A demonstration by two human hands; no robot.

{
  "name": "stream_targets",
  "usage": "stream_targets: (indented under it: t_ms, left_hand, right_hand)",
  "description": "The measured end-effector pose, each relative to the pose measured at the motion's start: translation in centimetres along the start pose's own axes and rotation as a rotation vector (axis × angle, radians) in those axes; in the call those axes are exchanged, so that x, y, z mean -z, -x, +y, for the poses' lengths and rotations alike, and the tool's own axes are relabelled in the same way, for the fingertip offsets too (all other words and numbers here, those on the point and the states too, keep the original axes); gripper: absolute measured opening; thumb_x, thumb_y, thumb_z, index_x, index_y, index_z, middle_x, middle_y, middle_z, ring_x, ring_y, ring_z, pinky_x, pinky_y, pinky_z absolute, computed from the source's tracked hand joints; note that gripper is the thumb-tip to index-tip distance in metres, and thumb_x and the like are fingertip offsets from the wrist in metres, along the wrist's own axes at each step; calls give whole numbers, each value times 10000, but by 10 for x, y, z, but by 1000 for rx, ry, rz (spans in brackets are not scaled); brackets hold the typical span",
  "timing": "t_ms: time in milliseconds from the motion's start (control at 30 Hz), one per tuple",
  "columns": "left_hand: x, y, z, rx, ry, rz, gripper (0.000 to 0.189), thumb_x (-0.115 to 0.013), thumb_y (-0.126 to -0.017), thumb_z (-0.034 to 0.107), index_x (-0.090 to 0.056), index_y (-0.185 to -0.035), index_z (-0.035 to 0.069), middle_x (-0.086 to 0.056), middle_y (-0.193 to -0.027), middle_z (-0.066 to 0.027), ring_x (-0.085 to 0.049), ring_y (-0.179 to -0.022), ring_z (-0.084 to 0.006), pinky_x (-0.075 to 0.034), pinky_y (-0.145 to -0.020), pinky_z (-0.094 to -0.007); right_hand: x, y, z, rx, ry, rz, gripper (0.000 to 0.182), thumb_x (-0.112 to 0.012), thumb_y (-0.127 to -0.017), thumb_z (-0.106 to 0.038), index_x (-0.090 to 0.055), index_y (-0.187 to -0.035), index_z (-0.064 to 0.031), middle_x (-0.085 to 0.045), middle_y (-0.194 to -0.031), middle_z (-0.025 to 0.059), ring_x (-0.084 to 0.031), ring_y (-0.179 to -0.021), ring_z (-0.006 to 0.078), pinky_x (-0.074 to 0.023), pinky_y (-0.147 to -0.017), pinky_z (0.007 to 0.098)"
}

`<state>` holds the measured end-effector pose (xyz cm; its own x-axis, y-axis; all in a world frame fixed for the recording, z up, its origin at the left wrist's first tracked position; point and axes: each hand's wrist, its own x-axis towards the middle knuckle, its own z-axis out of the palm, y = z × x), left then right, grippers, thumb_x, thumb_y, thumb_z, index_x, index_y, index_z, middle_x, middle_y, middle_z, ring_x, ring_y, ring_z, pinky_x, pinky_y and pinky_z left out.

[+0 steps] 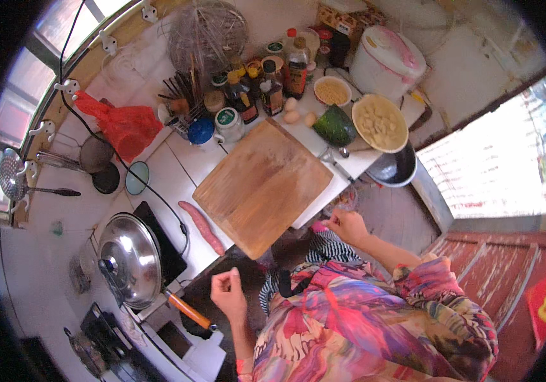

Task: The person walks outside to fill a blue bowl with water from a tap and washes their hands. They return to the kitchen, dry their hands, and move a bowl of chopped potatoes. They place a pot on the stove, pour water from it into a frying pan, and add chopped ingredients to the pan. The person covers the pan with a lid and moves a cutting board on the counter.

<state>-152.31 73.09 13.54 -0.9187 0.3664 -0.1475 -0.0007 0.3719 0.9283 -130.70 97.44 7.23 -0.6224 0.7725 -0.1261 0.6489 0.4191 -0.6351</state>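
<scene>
My left hand (229,292), loosely curled with nothing in it, is in front of the counter, below a long reddish-skinned root vegetable (202,228). My right hand (348,227) hangs beyond the counter's front edge with its fingers bent; nothing shows in it. A bare wooden cutting board (263,184) lies aslant on the white counter, its near corner jutting over the edge. To its right are a metal utensil with a dark handle (341,168), a piece of dark green squash (335,125), several eggs (291,117) and a yellow bowl of pale chunks (380,122).
Sauce bottles (272,90), a green-lidded jar (229,125) and a blue-lidded mug (201,132) line the back. A lidded metal pan (132,260) with an orange handle (188,310) stands at left. A black cable (125,162) crosses the counter. A dark basin (394,167) is at right.
</scene>
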Motion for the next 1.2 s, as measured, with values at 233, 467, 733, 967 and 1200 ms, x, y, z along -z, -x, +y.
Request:
stream_targets:
  t_ms: [233,467,733,967,1200]
  left_hand:
    - [-131,66,-12,158,152,16,202,-638,-849,112,-518,-706,34,-628,-725,-59,-551,-670,-72,-447,-637,-224]
    - [-178,117,9,273,221,131,220,-633,-862,181,-546,-733,27,-639,-728,-47,-546,-656,-64,-429,-639,-211]
    - [-170,167,0,302,227,327,230,-671,-835,208,-567,-727,34,-558,-662,16,-491,-631,-54,-414,-595,-216]
    - [-144,238,-19,341,379,558,207,-665,-838,194,-573,-740,36,-549,-656,23,-475,-610,-42,-401,-578,-197]
    - [-129,326,-48,392,190,749,217,-673,-812,212,-594,-781,13,-605,-667,-62,-541,-627,-107,-456,-605,-266]
  right_hand:
    - [43,-55,61,85,2,-200,437,-525,-869,-422,-601,-680,-35,-600,-670,181,-595,-638,365,-465,-581,455]
    - [49,-76,103,281,-27,-263,241,-596,-821,-329,-641,-833,-93,-646,-772,137,-621,-732,327,-489,-658,438]
    - [44,-55,73,446,91,-406,352,-604,-814,-401,-620,-674,-78,-611,-624,117,-608,-592,306,-478,-556,397]
    - [24,-9,33,469,76,-702,474,-509,-867,-463,-629,-638,-66,-579,-578,131,-583,-571,332,-464,-571,427]
    - [-23,48,45,881,11,-834,314,-650,-808,-218,-568,-1071,-67,-605,-967,126,-612,-779,298,-497,-677,356]
